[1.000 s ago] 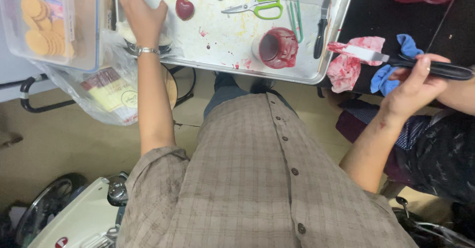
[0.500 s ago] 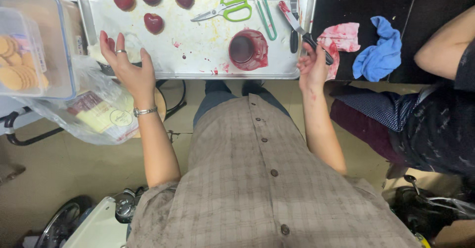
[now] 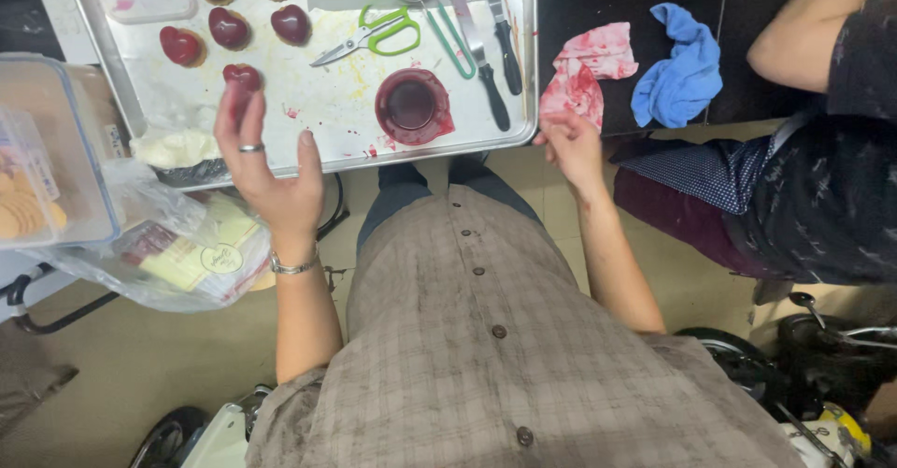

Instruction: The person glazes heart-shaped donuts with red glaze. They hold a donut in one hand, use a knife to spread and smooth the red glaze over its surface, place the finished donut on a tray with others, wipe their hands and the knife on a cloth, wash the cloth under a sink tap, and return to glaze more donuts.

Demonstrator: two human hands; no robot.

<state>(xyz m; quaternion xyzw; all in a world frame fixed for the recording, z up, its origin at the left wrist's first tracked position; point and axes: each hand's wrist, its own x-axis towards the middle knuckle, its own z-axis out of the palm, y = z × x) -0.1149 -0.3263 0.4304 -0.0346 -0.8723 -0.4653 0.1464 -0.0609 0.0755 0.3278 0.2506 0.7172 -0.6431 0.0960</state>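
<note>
My left hand (image 3: 266, 164) hovers open, fingers spread, over the near left edge of a metal tray (image 3: 327, 118), beside a dark red heart-shaped piece (image 3: 242, 77); a ring and a bracelet are on it. My right hand (image 3: 572, 146) is open at the tray's near right corner, just below a red-stained cloth (image 3: 581, 74), and holds nothing. On the tray lie more red hearts (image 3: 229, 27), green-handled scissors (image 3: 369, 36), a palette knife (image 3: 481, 57), a second knife (image 3: 505, 34) and a round red-stained bowl (image 3: 411, 106).
A blue cloth (image 3: 682, 66) lies on the dark table at right. Another person's arm and dark clothing (image 3: 822, 150) fill the right side. A clear box of round biscuits (image 3: 42, 150) and a plastic bag with packets (image 3: 177, 253) sit left. White dough (image 3: 173, 146) rests at the tray's corner.
The black-handled knife has left my right hand and lies on the tray. My right hand drew back to the tray corner, and my left hand stays raised and open.
</note>
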